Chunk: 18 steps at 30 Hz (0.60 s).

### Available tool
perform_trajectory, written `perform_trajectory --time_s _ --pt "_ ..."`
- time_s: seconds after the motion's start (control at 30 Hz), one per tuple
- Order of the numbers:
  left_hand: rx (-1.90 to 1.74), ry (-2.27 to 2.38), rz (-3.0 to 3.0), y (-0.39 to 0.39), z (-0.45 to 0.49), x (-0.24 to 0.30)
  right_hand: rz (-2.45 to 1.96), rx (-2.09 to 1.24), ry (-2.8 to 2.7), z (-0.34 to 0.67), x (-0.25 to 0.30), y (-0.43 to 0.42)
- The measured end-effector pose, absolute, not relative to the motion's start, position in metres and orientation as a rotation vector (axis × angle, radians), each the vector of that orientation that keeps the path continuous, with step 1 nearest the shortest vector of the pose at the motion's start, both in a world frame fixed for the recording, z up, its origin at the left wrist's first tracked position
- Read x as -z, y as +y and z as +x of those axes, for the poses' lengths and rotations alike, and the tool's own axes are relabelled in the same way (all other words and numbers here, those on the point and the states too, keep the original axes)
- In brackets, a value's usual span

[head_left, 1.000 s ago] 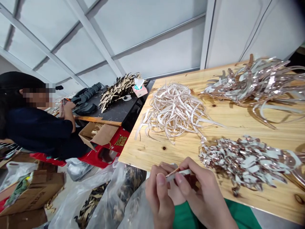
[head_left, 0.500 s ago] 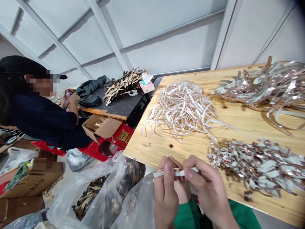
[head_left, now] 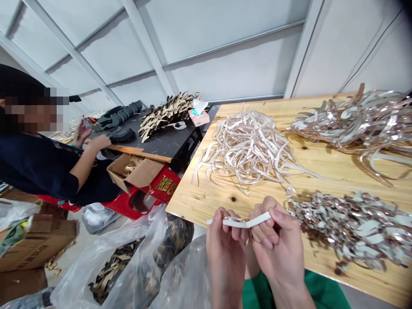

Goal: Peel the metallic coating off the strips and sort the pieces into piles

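A short narrow strap [head_left: 259, 219], whitish on one side and shiny rose-gold on the other, stretches between my hands over the table's front edge. My left hand [head_left: 227, 253] pinches its left part with thumb and fingers. At the other end my right hand [head_left: 280, 246] grips it between thumb and bent forefinger. Near its middle the strap bends and looks looped or folded; the fingers hide the detail. To the right of my hands lies a heap of short looped straps [head_left: 350, 227]. Beyond them is a tangle of long thin strips [head_left: 251, 150].
Another pile of shiny strips [head_left: 367, 122] lies at the back right of the wooden table [head_left: 206, 201]. Clear plastic bags [head_left: 128, 266] stand left of my hands. A co-worker [head_left: 48, 163] sits at a dark table [head_left: 157, 148] with black-and-tan pieces [head_left: 170, 113] and a tissue box [head_left: 199, 116].
My right fingers have shifted to the strap's right end, and more of the strap shows between my hands. The co-worker has moved left, hands now farther apart.
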<state>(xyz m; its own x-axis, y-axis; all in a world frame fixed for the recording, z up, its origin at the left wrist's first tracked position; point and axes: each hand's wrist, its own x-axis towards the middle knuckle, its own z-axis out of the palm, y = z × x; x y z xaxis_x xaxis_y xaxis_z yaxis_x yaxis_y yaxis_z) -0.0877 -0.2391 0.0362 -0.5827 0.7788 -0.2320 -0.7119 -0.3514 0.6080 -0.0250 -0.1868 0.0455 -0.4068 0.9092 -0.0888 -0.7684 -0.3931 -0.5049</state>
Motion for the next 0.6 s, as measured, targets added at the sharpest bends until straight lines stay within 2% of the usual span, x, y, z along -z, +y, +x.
perform_trajectory --time_s 0.27,0.6 --pt "-1.861 1.464 0.492 -0.239 -0.075 -0.029 -0.529 -1.979 -0.578 -0.027 -0.033 -0.186" --pt "-2.032 1.091 -0.008 -0.228 -0.078 -0.021 -0.586 -2.043 -0.096 -0.037 -0.053 -0.174"
